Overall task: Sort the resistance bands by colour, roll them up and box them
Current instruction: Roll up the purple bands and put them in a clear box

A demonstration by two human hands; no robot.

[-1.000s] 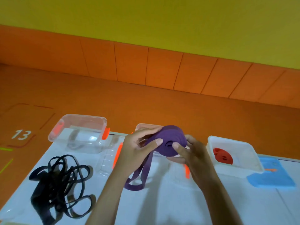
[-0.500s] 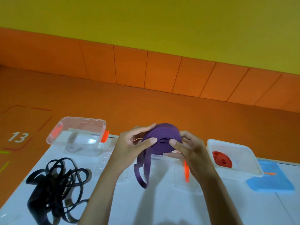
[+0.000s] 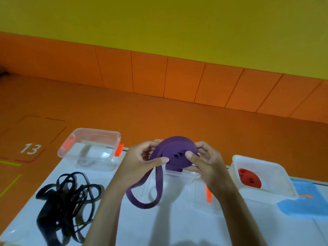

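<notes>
Purple rubber, flat and wide: the purple band [image 3: 177,151] is mostly wound into a coil that we hold in the air just above the middle clear box [image 3: 179,173], its loose tail [image 3: 147,201] hanging in a loop towards the table [image 3: 177,226]. Our left hand [image 3: 140,166] curls round the coil's left rim, thumb pressed on its face; our right hand [image 3: 209,167] grips the right rim the same way. We judge the band light, soft and springy, apt to unwind if the pinch slackens, so the hold belongs across the coil's face and edge, not on the tail alone. At left the black bands [image 3: 65,199] lie tangled; a red roll [image 3: 249,178] sits in the white box [image 3: 278,181].
</notes>
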